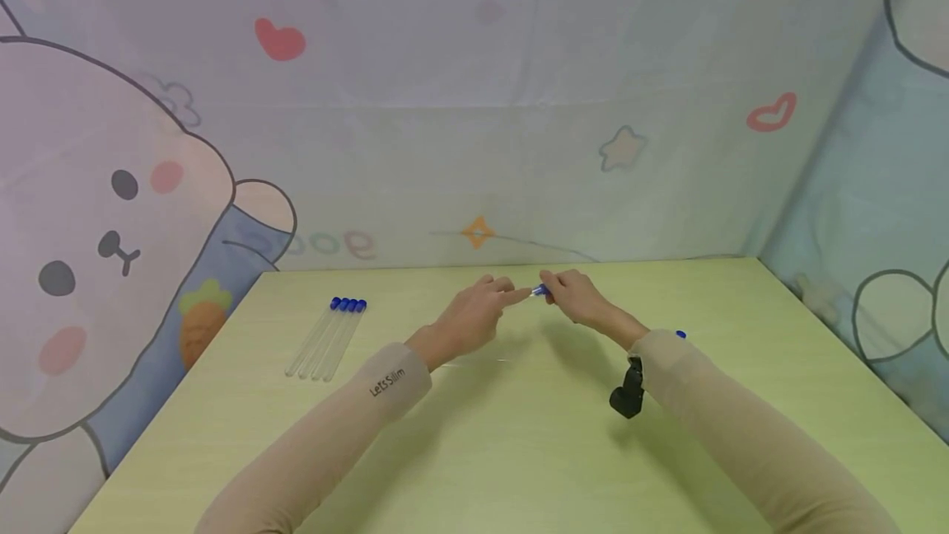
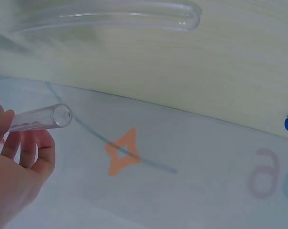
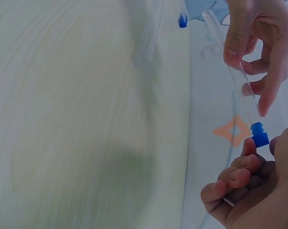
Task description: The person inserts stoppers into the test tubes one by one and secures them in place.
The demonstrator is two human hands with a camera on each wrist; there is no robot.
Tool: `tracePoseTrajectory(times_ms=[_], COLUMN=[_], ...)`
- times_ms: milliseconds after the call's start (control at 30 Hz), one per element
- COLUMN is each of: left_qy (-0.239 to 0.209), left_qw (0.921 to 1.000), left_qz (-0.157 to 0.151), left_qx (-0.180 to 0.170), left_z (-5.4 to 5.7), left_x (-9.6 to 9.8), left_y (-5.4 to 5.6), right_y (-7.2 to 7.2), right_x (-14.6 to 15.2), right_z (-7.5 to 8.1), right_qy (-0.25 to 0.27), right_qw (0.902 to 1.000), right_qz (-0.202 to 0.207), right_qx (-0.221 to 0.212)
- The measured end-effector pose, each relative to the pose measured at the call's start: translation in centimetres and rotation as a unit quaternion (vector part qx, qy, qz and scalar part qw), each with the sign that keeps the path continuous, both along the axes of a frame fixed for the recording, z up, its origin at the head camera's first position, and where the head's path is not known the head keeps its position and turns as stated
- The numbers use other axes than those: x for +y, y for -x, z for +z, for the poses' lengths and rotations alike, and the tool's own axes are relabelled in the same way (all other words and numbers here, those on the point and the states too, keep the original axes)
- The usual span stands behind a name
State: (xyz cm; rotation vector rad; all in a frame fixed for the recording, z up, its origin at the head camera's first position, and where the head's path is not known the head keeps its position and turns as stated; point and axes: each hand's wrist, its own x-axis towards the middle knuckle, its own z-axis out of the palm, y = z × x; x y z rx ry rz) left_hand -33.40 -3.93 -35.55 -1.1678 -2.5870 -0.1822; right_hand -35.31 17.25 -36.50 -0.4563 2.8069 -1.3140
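Over the far part of the table, my left hand (image 1: 470,316) holds a clear test tube (image 3: 217,29) between thumb and fingers. In the left wrist view, its rounded closed end points back toward the camera. My right hand (image 1: 578,297) pinches a blue stopper (image 3: 260,137) between thumb and forefinger. The stopper sits in line with the tube's other end, its ribbed plug showing right at the mouth. Below the hands another clear tube (image 2: 110,16) lies on the table.
Several clear tubes with blue stoppers (image 1: 348,304) lie side by side on the table's left. A blue stopper (image 1: 680,334) peeks out beyond the right sleeve. A black wrist camera (image 1: 628,394) hangs under the right wrist. A printed cloth (image 1: 460,147) stands behind the table (image 1: 519,468).
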Motion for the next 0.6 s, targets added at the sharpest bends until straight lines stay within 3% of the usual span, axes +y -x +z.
tracePoseTrajectory(times_ms=[300, 467, 600], left_qy=[-0.006, -0.017, -0.026], left_qw=[0.9983, 0.9945, 0.9888], left_qz=[0.053, 0.095, 0.135], left_qx=[-0.024, -0.04, -0.06], left_z=[-0.1, -0.4, -0.5], left_x=[-2.5, -5.0, -7.0], left_y=[0.6, 1.2, 1.5], right_y=[-0.1, -0.1, -0.4], right_x=[1.6, 3.6, 5.4], right_z=[0.4, 0.6, 0.7], right_qy=[-0.047, -0.109, -0.167], right_qw=[0.9976, 0.9909, 0.9835], right_qz=[0.0, -0.01, -0.028], right_qx=[0.051, 0.079, 0.063])
